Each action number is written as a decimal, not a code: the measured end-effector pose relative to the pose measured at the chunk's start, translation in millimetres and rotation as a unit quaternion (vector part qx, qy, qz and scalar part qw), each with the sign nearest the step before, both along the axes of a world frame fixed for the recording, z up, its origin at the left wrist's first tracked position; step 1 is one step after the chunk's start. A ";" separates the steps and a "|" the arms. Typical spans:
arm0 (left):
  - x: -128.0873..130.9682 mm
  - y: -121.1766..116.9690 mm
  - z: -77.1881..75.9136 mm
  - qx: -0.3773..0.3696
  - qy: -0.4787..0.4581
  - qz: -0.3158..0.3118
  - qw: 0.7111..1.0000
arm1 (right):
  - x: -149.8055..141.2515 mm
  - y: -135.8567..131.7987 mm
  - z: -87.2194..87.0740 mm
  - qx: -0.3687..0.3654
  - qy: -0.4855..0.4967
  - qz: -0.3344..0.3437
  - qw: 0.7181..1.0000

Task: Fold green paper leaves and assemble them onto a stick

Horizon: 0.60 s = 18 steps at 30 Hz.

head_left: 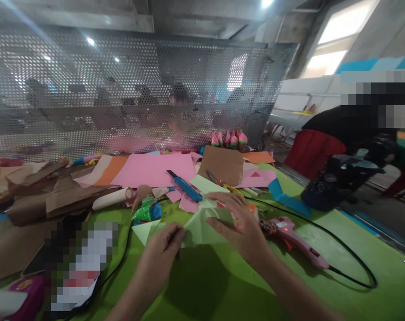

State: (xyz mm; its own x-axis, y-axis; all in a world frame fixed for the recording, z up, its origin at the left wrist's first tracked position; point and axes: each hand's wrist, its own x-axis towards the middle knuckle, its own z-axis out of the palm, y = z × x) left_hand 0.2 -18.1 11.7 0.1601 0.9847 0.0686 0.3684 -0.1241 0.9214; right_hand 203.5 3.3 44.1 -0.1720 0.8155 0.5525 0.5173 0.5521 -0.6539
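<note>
A creased sheet of pale green paper (204, 229) is held between my two hands above the green tabletop. My left hand (164, 249) is closed, pinching the sheet's left part between thumb and fingers. My right hand (239, 220) curves over the right part, its thumb and fingers gripping the paper. Just beyond lies a blue utility knife (185, 186) on pink scraps. To the right of my right hand rests a pink glue gun (299, 243) with a red light on and a black cord. Green and blue crinkled wrap (149, 210) sits beyond my left hand.
Pink sheets (155, 167), a brown sheet (220, 165) and brown scraps (51, 189) cover the table's far side. Small pink-topped cones (234, 139) stand near the perforated metal screen (122, 98). At left lie a paper roll (112, 198) and a phone. A person (349, 116) sits at right.
</note>
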 end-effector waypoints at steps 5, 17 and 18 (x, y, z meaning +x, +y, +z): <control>5.2 1.5 -1.1 -0.018 -0.106 0.119 0.987 | -4.3 -8.5 -0.1 0.014 0.111 -0.039 0.993; 19.2 -3.3 1.0 -0.057 -0.270 0.144 0.950 | -35.3 -8.7 -22.3 -0.278 0.275 0.121 0.912; 19.6 -3.7 1.6 -0.058 -0.273 0.139 0.950 | -34.8 -8.3 -22.5 -0.286 0.290 0.131 0.904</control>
